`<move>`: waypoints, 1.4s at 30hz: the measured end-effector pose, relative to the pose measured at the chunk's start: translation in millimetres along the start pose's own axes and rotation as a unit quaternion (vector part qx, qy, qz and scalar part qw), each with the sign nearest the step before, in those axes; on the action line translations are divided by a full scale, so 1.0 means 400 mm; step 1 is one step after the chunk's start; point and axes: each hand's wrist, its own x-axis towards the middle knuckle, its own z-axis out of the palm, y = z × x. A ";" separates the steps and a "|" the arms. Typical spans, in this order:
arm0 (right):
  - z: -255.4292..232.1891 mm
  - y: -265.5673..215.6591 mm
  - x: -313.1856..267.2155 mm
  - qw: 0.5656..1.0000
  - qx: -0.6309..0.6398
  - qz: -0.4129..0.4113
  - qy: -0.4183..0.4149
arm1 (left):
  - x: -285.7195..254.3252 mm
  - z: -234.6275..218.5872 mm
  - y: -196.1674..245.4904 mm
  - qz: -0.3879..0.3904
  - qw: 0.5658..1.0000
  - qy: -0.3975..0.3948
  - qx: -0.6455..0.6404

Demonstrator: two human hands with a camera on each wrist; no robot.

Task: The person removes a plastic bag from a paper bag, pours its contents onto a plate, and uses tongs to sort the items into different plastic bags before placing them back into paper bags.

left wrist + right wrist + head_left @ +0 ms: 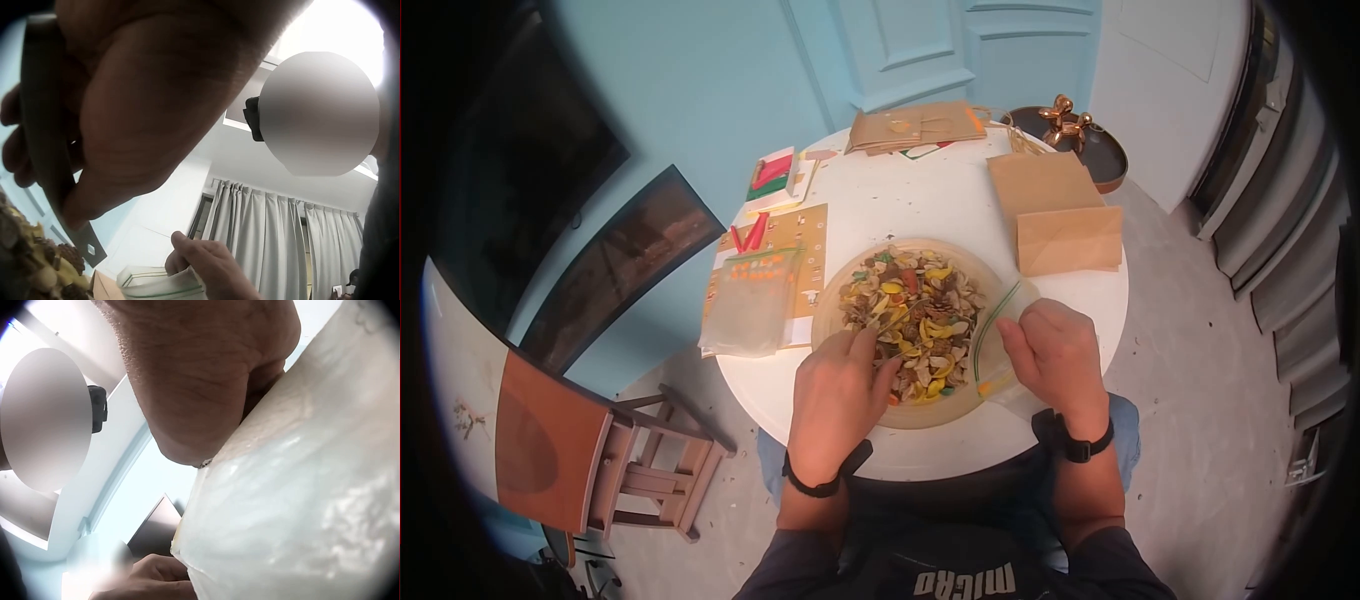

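Note:
A wide round bowl holds a mix of dried petals, yellow pieces and pine cones. Over its near left part, my left hand points its fingers down at the mix. In the left wrist view that hand grips a dark, curved flat strip with a small square hole near its end; its full shape is hidden. My right hand pinches a clear zip bag with a green seal line, at the bowl's right rim. The right wrist view shows the bag below the right hand.
Brown paper bags lie on the right of the round white table, and more paper bags at the back. Left are another clear bag, a patterned sheet and red pieces. A wooden stool stands left.

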 end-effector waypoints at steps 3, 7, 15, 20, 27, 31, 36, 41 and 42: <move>0.003 -0.005 0.002 1.000 0.009 -0.003 0.002 | 0.012 0.026 -0.006 0.004 1.000 0.003 -0.005; 0.009 -0.006 0.001 1.000 0.013 -0.010 0.001 | 0.027 0.053 -0.012 0.006 1.000 0.009 0.002; 0.004 -0.004 -0.001 1.000 0.009 -0.007 -0.008 | 0.034 0.060 -0.007 0.002 1.000 0.016 0.003; -0.001 -0.006 0.000 1.000 0.012 -0.006 -0.006 | 0.032 0.055 -0.006 -0.001 1.000 0.017 0.014; -0.001 -0.001 -0.001 1.000 0.011 -0.006 0.002 | 0.003 -0.014 0.045 0.001 0.999 0.001 -0.051; -0.001 -0.001 -0.001 1.000 0.009 -0.001 0.001 | -0.012 -0.010 0.066 0.075 0.990 -0.013 -0.120; -0.001 0.000 -0.004 1.000 0.012 0.001 0.003 | -0.008 -0.006 0.048 0.047 0.996 -0.017 -0.071; -0.002 -0.004 -0.002 1.000 0.005 0.000 0.002 | -0.001 -0.011 0.009 -0.006 1.000 0.006 -0.025; -0.003 -0.005 -0.001 1.000 0.005 -0.001 0.004 | 0.001 -0.012 0.003 -0.015 1.000 0.002 -0.016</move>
